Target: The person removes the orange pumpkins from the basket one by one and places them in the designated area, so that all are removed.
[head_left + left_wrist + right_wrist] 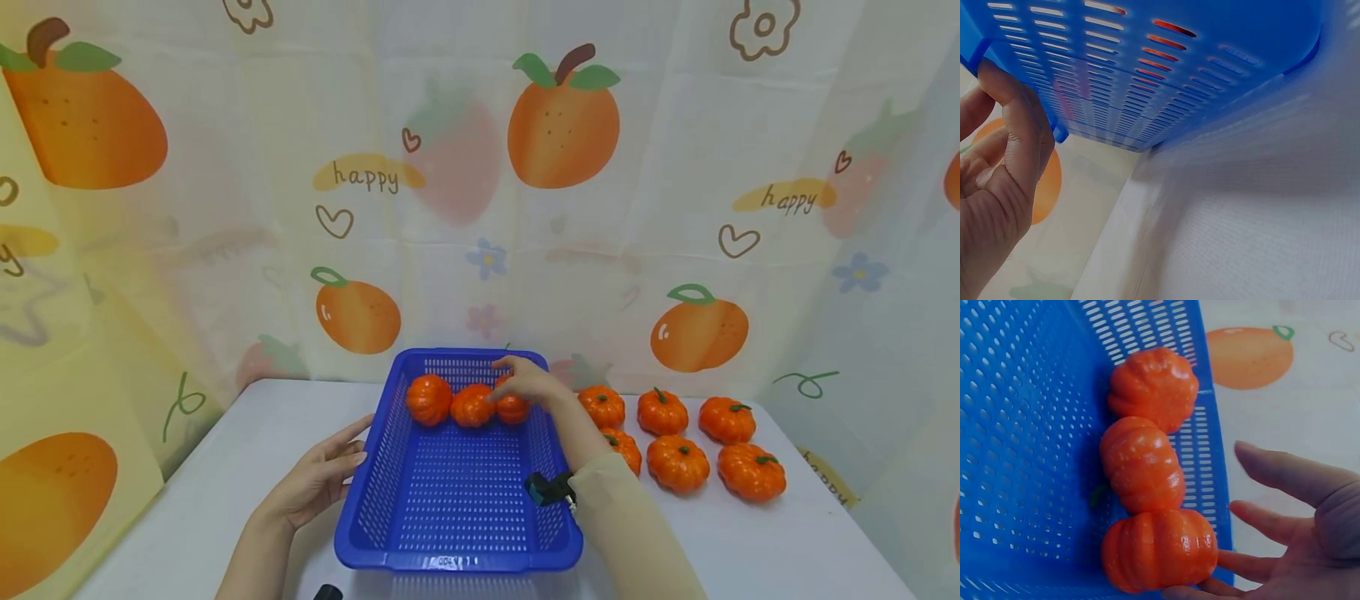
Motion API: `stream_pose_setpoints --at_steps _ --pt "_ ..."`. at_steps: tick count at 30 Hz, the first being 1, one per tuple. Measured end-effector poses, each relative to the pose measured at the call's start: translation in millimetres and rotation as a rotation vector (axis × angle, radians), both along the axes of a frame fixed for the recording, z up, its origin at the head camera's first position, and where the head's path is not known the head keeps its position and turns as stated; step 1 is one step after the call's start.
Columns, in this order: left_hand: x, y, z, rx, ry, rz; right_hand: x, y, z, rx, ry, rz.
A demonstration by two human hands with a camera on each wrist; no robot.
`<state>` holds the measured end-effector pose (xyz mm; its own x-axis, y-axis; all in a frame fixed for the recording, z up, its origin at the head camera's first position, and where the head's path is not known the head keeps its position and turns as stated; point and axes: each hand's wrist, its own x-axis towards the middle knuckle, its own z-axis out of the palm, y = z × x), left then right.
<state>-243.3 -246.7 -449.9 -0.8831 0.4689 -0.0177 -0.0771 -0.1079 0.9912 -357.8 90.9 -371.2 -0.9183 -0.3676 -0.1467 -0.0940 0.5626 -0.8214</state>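
A blue plastic basket [465,500] stands on the table, with three small orange pumpkins in a row at its far end: a left one [429,400], a middle one [473,406] and a right one [513,408]. Over the right pumpkin hangs my right hand [528,382], fingers spread; in the right wrist view its lower fingertips [1179,592] are at that pumpkin's edge, and whether they touch cannot be told. My left hand [322,475] is at the basket's left side, loosely bent fingers [1019,119] against the rim, not wrapped round it.
Several orange pumpkins [678,463] with green stems sit in two rows on the white table [810,533], right of the basket. Behind the table hangs a fruit-print curtain [480,250]. A small black object [328,592] shows at the bottom edge.
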Motion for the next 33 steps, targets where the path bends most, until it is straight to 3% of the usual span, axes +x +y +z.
stream_pose_setpoints --at_steps 9,14,23,33 --pt "1.1 0.0 1.2 0.01 -0.016 -0.007 1.5 -7 -5.4 0.394 0.149 0.055" --pt "1.2 0.3 1.1 0.002 -0.014 -0.002 6.0 -9 -5.2 0.529 0.191 0.083" --pt "-0.6 -0.5 -0.7 0.005 0.005 -0.015 10.3 -9 -1.6 0.591 0.191 0.099" --pt "0.4 -1.1 -0.9 0.01 0.011 -0.019 7.1 -6 -4.3 0.512 0.168 0.154"
